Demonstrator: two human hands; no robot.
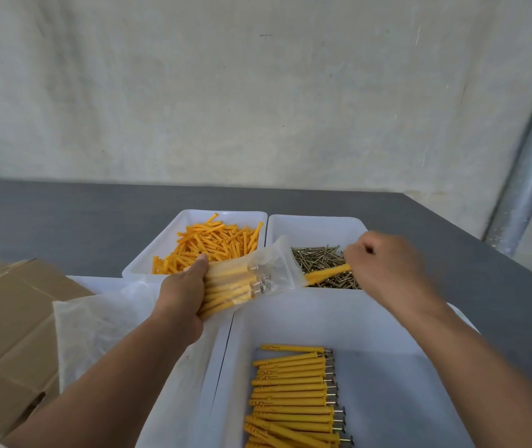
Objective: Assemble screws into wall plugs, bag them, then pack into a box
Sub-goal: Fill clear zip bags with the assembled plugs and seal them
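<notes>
**Bench stock: plug/screw sets, bagging station**

Writing/labels: none legible on bag, trays or cardboard.

- L hand (183, 294): closed around clear plastic bag (259, 271), centre of scene, above the join of the trays. Bag holds a bundle of yellow plugs w/ screws fitted; long axis runs near-left to far-right, screw heads at far-right end, toward bag mouth. Mouth faces right.
- R hand (384, 265): over screw tray, fingers curled, pinching one yellow plug (327, 274). Plug's long axis near horizontal, slightly rising to right; free end points left at bag mouth, just beside it. Can't tell if a screw is in it – hand covers that end.
- Near-right white tray (387, 334): assembled sets (292, 396) laid in a row, side by side, long axes left-right, screw heads all at right.
- Far-left white tray (161, 250): loose orange-yellow plugs (212, 242), jumbled, no common direction.
- Far-right white tray (316, 227): loose metal screws (318, 258), jumbled.
- Near-left: spare clear bags (103, 321), flat, under L forearm.
- Far left edge: flattened cardboard boxes (9, 324), stacked.
- All on grey table (64, 215); plain wall behind.
</notes>
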